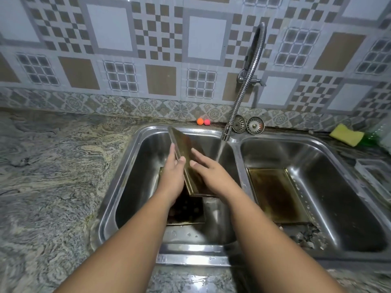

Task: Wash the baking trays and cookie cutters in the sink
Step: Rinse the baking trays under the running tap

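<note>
The left forearm [131, 240] and right forearm [264, 233] reach from the bottom edge over the front rim of the double sink [190, 259] into its left basin. There the 2 hands hold the held tray [186, 144] up on edge, tilted, its far corner near the back rim. The left hand [173, 168] grips the tray's left edge, thumb across the front and fingers behind. The right hand [203, 166] lies flat on the tray's stained face, fingers fairly straight and closed round nothing.

The tap [243, 87] is running. Its water [220, 151] falls just beside the held tray's right edge, apparently missing it. A second tray [186, 208], dark, lies flat on the floor of the left basin beneath the hands. A third tray [277, 195] lies flat in the right basin. Small bits lie near its front end, and it cannot be told whether they are cookie cutters.

The step in hand looks like rubbing or rinsing the first tray, so the task seems early. The next move probably calls for swinging the tray rightwards under the stream while the left hand's grip steadies it. The yellow sponge [347, 134] sits on the counter well apart, beyond the right basin, should scrubbing be needed.
</note>
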